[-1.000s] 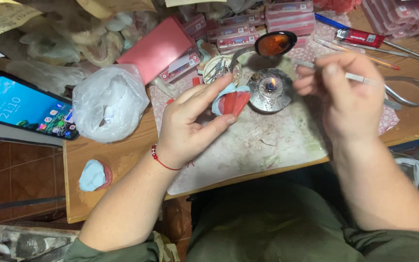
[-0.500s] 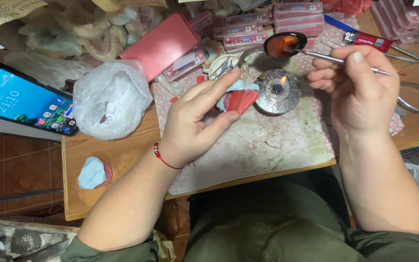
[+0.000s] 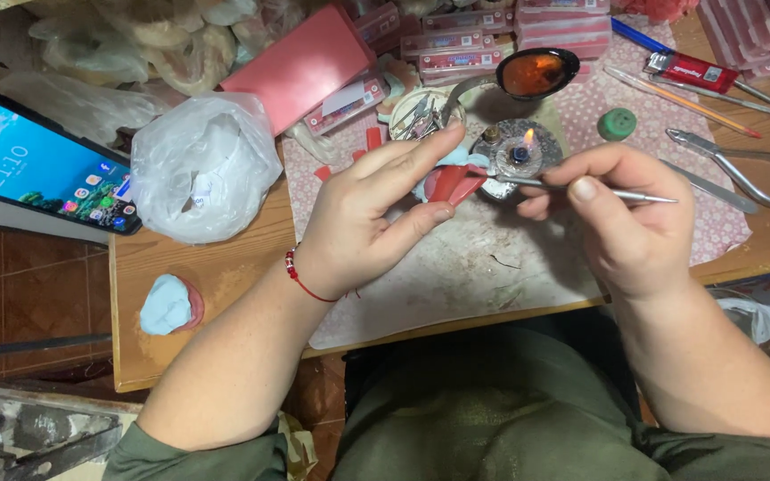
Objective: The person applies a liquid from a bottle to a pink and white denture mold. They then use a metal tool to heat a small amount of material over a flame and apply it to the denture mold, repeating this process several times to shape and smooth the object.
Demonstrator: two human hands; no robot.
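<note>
Red wax piece [image 3: 453, 183]; pink floral mat [image 3: 724, 227]; green cap [image 3: 617, 124].

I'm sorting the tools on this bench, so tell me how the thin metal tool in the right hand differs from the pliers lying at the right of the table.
The thin metal tool is one slim straight rod; the pliers have two curved handles joined at a pivot. The tool is pinched in the right hand, its tip near the small flame; the pliers lie flat and untouched on the table. Both are silvery metal.

Wooden table [image 3: 216, 267], brown-tiled floor [image 3: 28, 285]
</note>
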